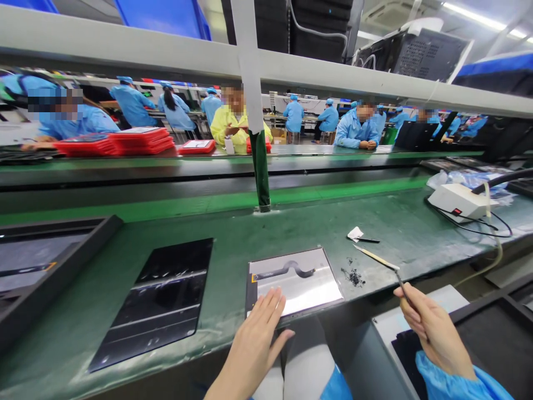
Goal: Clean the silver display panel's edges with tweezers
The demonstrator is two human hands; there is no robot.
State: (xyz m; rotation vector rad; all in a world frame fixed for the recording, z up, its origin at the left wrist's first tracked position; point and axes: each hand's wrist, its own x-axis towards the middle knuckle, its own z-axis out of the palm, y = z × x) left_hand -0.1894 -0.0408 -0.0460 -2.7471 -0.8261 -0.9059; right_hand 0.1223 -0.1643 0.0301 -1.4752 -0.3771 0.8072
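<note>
A display panel (pixel 306 280) with a silvery back and a dark flex cable (pixel 287 269) lies on the green bench in front of me. My left hand (pixel 260 333) rests its outstretched fingers on the panel's near left edge, gripping nothing. Over the bench's front edge, my right hand (pixel 431 328) pinches thin dark tweezers (pixel 403 286), angled up and left. Their tip is by the end of a pale yellow stick-like tool (pixel 377 258); whether they touch, I cannot tell. Small black scraps (pixel 355 276) are piled between the panel and my right hand.
Left of the panel lies a glossy black glass sheet (pixel 160 294); beyond it is a dark tray (pixel 89 250) with another panel. A black stick (pixel 368 240) and white scrap (pixel 355 233) lie further back. A white box (pixel 460 203) with cables stands right. A post (pixel 261 172) rises behind.
</note>
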